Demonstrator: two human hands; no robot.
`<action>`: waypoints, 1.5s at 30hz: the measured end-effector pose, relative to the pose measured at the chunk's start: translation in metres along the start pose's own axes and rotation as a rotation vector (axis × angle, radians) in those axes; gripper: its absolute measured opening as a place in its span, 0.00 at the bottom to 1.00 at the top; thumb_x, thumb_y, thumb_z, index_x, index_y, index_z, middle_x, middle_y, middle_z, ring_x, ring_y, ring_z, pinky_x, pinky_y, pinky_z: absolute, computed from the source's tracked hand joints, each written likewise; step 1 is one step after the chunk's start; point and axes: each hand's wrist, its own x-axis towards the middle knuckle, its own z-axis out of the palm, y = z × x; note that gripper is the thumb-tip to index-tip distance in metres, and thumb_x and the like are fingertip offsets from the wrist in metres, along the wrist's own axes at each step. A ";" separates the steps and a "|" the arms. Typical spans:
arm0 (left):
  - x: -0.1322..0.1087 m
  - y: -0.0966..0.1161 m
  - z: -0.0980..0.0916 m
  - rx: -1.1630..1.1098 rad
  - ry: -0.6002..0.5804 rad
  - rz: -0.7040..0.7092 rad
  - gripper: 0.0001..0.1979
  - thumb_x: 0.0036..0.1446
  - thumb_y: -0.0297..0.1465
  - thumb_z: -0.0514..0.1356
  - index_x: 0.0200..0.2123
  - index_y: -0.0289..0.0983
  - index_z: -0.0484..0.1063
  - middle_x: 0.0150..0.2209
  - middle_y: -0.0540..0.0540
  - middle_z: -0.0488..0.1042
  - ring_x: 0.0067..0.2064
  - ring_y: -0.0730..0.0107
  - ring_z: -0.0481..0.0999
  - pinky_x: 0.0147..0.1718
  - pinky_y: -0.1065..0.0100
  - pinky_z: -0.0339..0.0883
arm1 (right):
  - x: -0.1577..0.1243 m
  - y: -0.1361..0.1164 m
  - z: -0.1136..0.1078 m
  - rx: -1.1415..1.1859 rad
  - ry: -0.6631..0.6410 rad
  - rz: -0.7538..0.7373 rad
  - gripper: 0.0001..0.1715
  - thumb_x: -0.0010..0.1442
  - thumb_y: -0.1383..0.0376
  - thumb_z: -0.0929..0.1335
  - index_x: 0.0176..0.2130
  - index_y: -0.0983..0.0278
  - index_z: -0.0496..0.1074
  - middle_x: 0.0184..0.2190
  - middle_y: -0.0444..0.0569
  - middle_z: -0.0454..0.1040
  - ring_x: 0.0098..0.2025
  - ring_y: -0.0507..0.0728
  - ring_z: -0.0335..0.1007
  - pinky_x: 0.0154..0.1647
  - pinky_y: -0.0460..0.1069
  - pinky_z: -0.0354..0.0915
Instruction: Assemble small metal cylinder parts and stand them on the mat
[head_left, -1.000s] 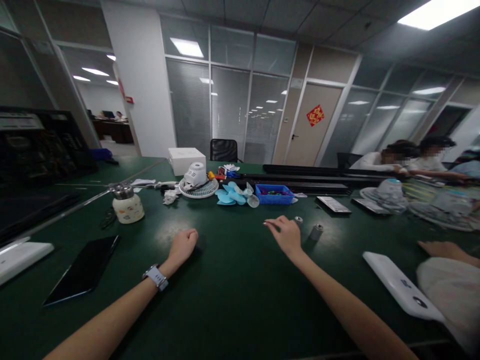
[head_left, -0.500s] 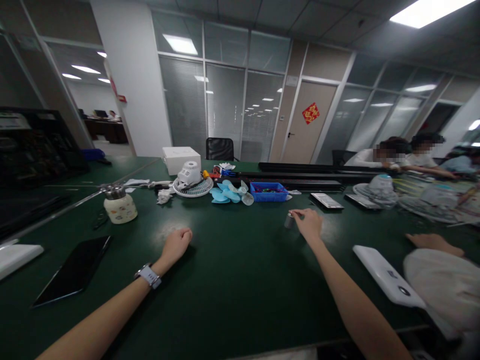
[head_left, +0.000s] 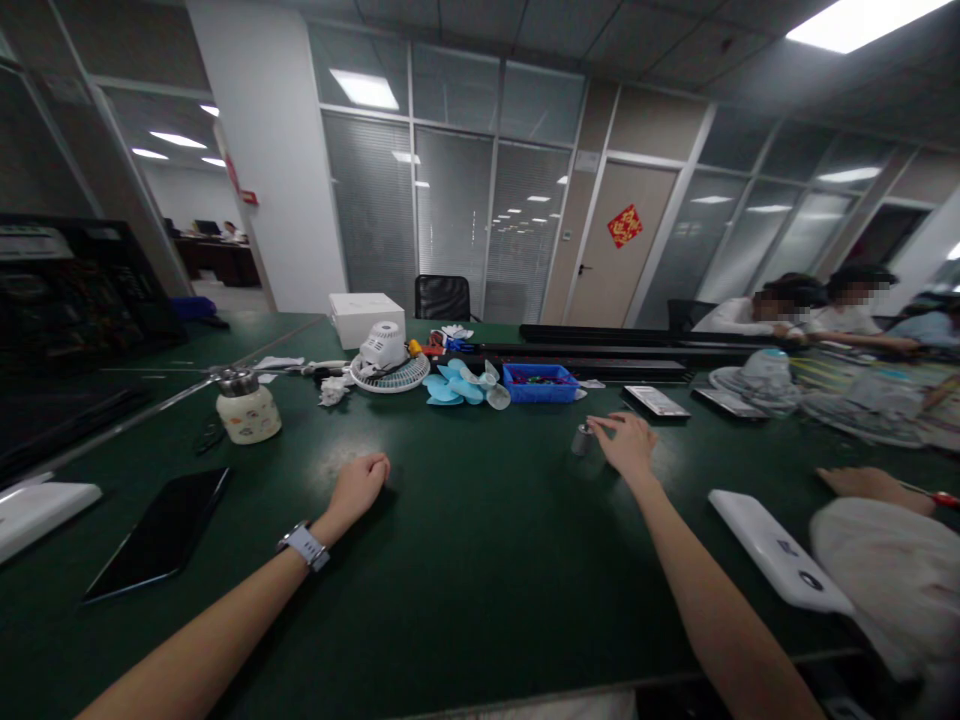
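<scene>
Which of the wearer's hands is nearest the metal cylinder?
The right hand, fingertips at the metal cylinder; the left hand, with a watch on its wrist, is curled farther away.

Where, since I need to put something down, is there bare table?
The widest bare patch of table lies between the left hand and the cylinder by the right hand. A smaller one lies between tablet and watch. The far side is crowded from the white box, past the blue blades, to the blue tray.
</scene>
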 end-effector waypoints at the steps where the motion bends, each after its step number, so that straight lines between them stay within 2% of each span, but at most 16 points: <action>1: 0.000 -0.001 0.000 -0.001 -0.001 0.002 0.13 0.49 0.34 0.45 0.18 0.40 0.62 0.19 0.50 0.66 0.26 0.66 0.67 0.28 0.68 0.55 | 0.002 0.006 -0.004 0.027 -0.020 0.021 0.21 0.59 0.50 0.65 0.48 0.56 0.76 0.48 0.55 0.70 0.51 0.64 0.64 0.48 0.58 0.59; 3: 0.001 -0.002 0.001 -0.001 -0.004 0.009 0.13 0.49 0.34 0.45 0.18 0.40 0.62 0.19 0.50 0.66 0.26 0.66 0.67 0.28 0.69 0.55 | 0.004 0.021 -0.010 0.102 -0.116 0.082 0.29 0.56 0.50 0.68 0.54 0.59 0.71 0.47 0.56 0.72 0.46 0.62 0.70 0.44 0.54 0.64; 5: 0.002 -0.002 0.002 0.009 -0.008 0.015 0.13 0.49 0.34 0.45 0.18 0.40 0.62 0.19 0.50 0.66 0.26 0.66 0.67 0.28 0.68 0.55 | 0.005 0.034 -0.014 0.165 -0.232 0.139 0.32 0.51 0.53 0.72 0.53 0.62 0.72 0.42 0.55 0.76 0.41 0.59 0.73 0.40 0.51 0.67; 9: 0.002 0.000 0.001 0.025 -0.017 0.006 0.13 0.49 0.34 0.45 0.18 0.40 0.63 0.19 0.49 0.66 0.27 0.65 0.68 0.28 0.68 0.55 | 0.002 0.046 -0.015 0.201 -0.332 0.200 0.25 0.45 0.60 0.75 0.43 0.65 0.77 0.36 0.52 0.79 0.39 0.59 0.76 0.37 0.48 0.69; 14: 0.001 0.000 0.000 -0.003 -0.013 0.005 0.12 0.49 0.32 0.46 0.19 0.39 0.66 0.19 0.50 0.67 0.27 0.65 0.69 0.28 0.68 0.56 | 0.004 0.040 -0.030 0.167 -0.367 0.253 0.17 0.44 0.59 0.75 0.35 0.66 0.78 0.33 0.53 0.79 0.38 0.61 0.77 0.36 0.49 0.69; 17: 0.000 -0.001 0.003 -0.085 0.009 0.022 0.13 0.50 0.32 0.47 0.20 0.39 0.68 0.19 0.50 0.69 0.27 0.66 0.70 0.28 0.68 0.57 | 0.000 0.011 -0.035 0.241 -0.278 0.193 0.20 0.46 0.57 0.74 0.37 0.66 0.78 0.35 0.54 0.79 0.40 0.62 0.76 0.40 0.51 0.70; 19: -0.002 0.002 0.005 -0.172 0.035 0.079 0.13 0.52 0.31 0.47 0.23 0.38 0.70 0.22 0.50 0.72 0.29 0.66 0.71 0.30 0.68 0.60 | -0.013 -0.027 -0.028 0.431 -0.246 0.070 0.24 0.49 0.55 0.73 0.43 0.65 0.76 0.38 0.53 0.79 0.41 0.60 0.76 0.43 0.51 0.70; 22: -0.009 0.016 0.010 -0.249 0.096 0.210 0.14 0.56 0.33 0.49 0.33 0.38 0.75 0.35 0.47 0.77 0.37 0.65 0.74 0.37 0.67 0.64 | -0.048 -0.101 -0.008 0.743 -0.330 -0.131 0.28 0.51 0.56 0.72 0.50 0.63 0.72 0.41 0.50 0.78 0.42 0.57 0.76 0.46 0.51 0.70; 24: -0.016 0.029 0.015 -0.262 0.118 0.276 0.15 0.59 0.36 0.52 0.43 0.39 0.75 0.44 0.45 0.77 0.43 0.64 0.73 0.42 0.65 0.65 | -0.072 -0.145 0.005 0.839 -0.427 -0.249 0.31 0.51 0.57 0.72 0.54 0.62 0.69 0.41 0.49 0.78 0.42 0.56 0.75 0.47 0.52 0.70; 27: -0.025 0.049 0.024 -0.315 0.077 0.369 0.18 0.60 0.39 0.54 0.50 0.41 0.73 0.51 0.45 0.74 0.52 0.63 0.71 0.51 0.61 0.63 | -0.098 -0.186 0.017 0.840 -0.487 -0.375 0.34 0.51 0.60 0.73 0.57 0.58 0.66 0.42 0.47 0.78 0.43 0.58 0.75 0.48 0.55 0.69; 31: -0.027 0.063 0.032 -0.382 0.028 0.427 0.17 0.61 0.38 0.55 0.52 0.43 0.73 0.54 0.46 0.73 0.54 0.64 0.70 0.54 0.61 0.62 | -0.111 -0.196 0.024 0.800 -0.465 -0.393 0.39 0.51 0.64 0.72 0.60 0.54 0.60 0.42 0.45 0.78 0.46 0.59 0.74 0.52 0.58 0.66; 35: -0.022 0.068 0.035 -0.363 0.082 0.444 0.12 0.58 0.37 0.59 0.43 0.43 0.78 0.49 0.46 0.76 0.53 0.62 0.70 0.53 0.59 0.63 | -0.114 -0.192 0.033 0.843 -0.466 -0.347 0.39 0.51 0.62 0.72 0.59 0.57 0.57 0.39 0.45 0.78 0.42 0.59 0.75 0.47 0.56 0.68; 38: -0.021 0.071 0.037 -0.343 0.096 0.446 0.10 0.56 0.36 0.61 0.40 0.44 0.79 0.48 0.47 0.77 0.52 0.61 0.70 0.52 0.58 0.64 | -0.117 -0.192 0.039 0.874 -0.465 -0.319 0.40 0.51 0.62 0.72 0.59 0.59 0.55 0.38 0.46 0.78 0.41 0.58 0.75 0.44 0.54 0.69; 45: -0.026 0.076 0.040 -0.410 0.082 0.313 0.11 0.55 0.36 0.61 0.40 0.41 0.79 0.41 0.45 0.79 0.44 0.63 0.76 0.46 0.61 0.69 | -0.120 -0.192 0.040 0.880 -0.457 -0.304 0.39 0.52 0.63 0.71 0.59 0.58 0.55 0.41 0.47 0.77 0.42 0.58 0.75 0.46 0.55 0.69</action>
